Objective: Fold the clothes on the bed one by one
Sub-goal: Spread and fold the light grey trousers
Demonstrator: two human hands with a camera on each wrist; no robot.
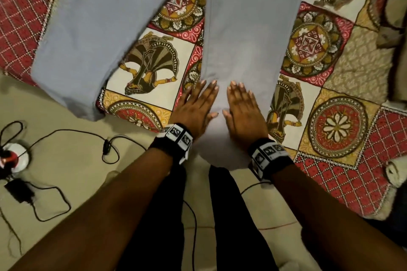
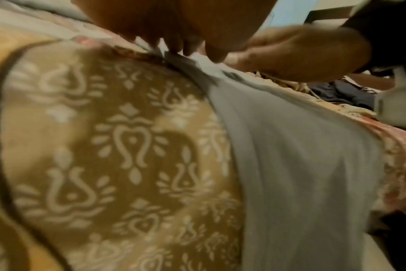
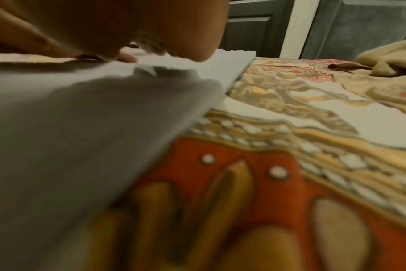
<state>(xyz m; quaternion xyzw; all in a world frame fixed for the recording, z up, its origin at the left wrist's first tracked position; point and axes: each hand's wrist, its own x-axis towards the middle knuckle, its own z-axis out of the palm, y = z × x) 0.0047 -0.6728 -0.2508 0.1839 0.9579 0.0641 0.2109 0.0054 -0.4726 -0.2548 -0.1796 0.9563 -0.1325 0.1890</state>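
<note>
Head view looks down on a pair of light blue trousers (image 1: 246, 35) spread over the patterned bedspread (image 1: 343, 130) of the bed, the two legs running apart toward the near edge of the bed. The leg on the person's right (image 1: 248, 50) lies straight and hangs over that edge; the other leg (image 1: 88, 35) angles off to the left of it, its end also drooping past the edge above the floor (image 1: 66, 156). Both hands lie flat on the right leg, side by side near the bed's edge. The left hand (image 1: 198, 108) is released, fingers straight and spread, part of it reaching off the leg's left border onto the bedspread. The right hand (image 1: 242, 110) is likewise released, palm down, fingers straight, wholly on the cloth. Neither pinches or grasps anything.

Left of the trousers, on the floor, a black cable (image 1: 72, 138) loops toward a round white and red device (image 1: 13, 156).

Left wrist view shows the blue cloth (image 2: 301, 165) draping down over the ochre print of the bedspread (image 2: 104, 146). Right wrist view shows the cloth (image 3: 81, 128) flat beside the red and yellow print (image 3: 243, 183), with a tan garment (image 3: 387, 62) well beyond the trousers, farther across the bed.
</note>
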